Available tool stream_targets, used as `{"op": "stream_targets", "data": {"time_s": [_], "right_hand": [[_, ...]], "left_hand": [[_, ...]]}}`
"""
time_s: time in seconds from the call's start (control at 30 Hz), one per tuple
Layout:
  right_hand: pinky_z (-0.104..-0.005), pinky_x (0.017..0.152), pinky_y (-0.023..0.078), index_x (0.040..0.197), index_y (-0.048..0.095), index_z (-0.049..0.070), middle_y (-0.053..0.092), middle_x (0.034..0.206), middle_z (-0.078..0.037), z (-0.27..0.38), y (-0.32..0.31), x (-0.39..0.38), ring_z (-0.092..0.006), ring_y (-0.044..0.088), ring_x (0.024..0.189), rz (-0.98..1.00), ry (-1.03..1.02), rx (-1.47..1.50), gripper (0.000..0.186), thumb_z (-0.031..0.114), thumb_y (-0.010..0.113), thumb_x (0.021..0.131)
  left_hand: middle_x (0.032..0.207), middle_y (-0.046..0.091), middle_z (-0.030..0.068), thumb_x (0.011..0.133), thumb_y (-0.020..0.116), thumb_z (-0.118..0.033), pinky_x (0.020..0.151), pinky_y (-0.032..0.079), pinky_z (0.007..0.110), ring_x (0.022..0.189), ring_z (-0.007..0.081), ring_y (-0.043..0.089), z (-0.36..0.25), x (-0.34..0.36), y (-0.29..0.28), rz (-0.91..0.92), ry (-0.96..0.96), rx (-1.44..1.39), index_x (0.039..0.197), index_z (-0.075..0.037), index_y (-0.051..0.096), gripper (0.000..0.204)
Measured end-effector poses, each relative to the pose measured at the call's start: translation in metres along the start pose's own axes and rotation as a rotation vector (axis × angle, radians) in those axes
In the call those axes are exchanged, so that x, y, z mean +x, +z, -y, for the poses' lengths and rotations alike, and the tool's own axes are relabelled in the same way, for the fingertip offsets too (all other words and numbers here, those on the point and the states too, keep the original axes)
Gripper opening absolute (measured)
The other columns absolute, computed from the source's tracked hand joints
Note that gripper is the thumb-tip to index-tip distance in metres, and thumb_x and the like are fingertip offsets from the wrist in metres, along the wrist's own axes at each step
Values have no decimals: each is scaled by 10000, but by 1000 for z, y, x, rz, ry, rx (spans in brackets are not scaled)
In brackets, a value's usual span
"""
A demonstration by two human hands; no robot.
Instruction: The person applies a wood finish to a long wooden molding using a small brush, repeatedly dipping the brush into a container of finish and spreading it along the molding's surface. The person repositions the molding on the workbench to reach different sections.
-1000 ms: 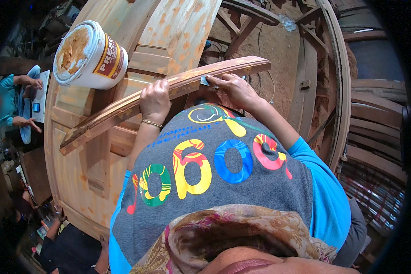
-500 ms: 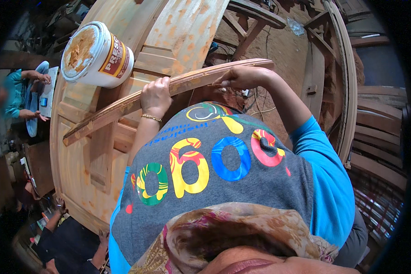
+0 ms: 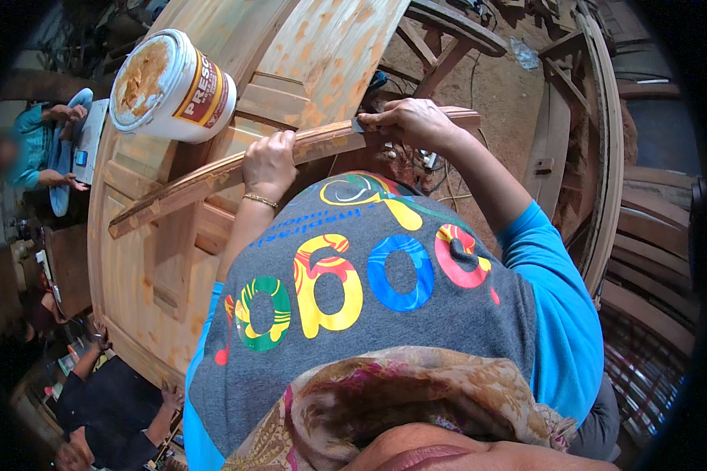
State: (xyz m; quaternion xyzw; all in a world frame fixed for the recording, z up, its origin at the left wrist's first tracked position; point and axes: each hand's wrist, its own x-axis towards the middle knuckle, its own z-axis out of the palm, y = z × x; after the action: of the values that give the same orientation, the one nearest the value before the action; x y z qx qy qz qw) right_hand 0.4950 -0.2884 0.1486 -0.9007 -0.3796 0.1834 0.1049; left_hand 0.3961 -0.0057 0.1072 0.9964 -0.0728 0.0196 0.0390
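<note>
My left grip [image 3: 269, 166] clasps strip [image 3: 190, 185], right grip [image 3: 408, 124] pinches blade [image 3: 358, 125] on it; orange patches [image 3: 324, 17] dot strip and door [image 3: 133, 275], amount left unclear.

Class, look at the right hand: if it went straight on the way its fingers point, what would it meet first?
Pointing left along the wooden strip, the right hand would probably meet the left hand, which grips that strip. Depth is unclear, so it might pass just above it.

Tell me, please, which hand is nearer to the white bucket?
Left. The left hand holds the wooden strip, below and right of the white bucket; the right hand is farther right, toward the strip's right end.
</note>
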Motion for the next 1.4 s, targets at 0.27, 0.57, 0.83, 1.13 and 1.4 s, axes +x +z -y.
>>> {"op": "stream_targets", "data": {"time_s": [0.27,0.57,0.83,1.13,1.4], "right_hand": [[-401,712,506,1251,616,419,648,908,-57,-16,-9,2,-265,666,867,89,13,-60,319,398,538,943],[-406,734,514,1285,601,400,644,937,-62,-13,-21,-1,-274,665,898,-59,-57,-8,438,399,666,852],[-409,711,510,1299,588,407,637,924,-45,-14,2,11,-267,657,876,-7,-123,-30,406,301,604,908],[-399,698,513,1292,591,391,650,909,-37,-4,-36,-11,-256,671,854,141,3,-265,381,285,565,927],[-413,872,522,1416,438,216,656,1063,-128,10,-20,-14,-312,629,1045,-128,106,31,794,296,807,718]], "left_hand": [[905,680,54,794,598,-85,777,523,400,869,259,668,-1,-2,-1,-22,5,3,948,-134,604,162],[948,687,53,775,622,-72,803,527,409,909,266,666,-2,-1,-2,12,-27,2,985,-148,614,223],[931,688,59,789,595,-76,791,526,413,897,269,667,-3,-1,-3,7,-18,2,982,-144,617,206],[854,673,56,792,591,-93,744,523,395,827,251,668,-3,-5,-1,-107,37,-8,906,-121,597,117],[938,681,64,781,598,-70,788,533,414,906,272,666,-3,2,-5,35,-35,-16,986,-145,617,219]]}}
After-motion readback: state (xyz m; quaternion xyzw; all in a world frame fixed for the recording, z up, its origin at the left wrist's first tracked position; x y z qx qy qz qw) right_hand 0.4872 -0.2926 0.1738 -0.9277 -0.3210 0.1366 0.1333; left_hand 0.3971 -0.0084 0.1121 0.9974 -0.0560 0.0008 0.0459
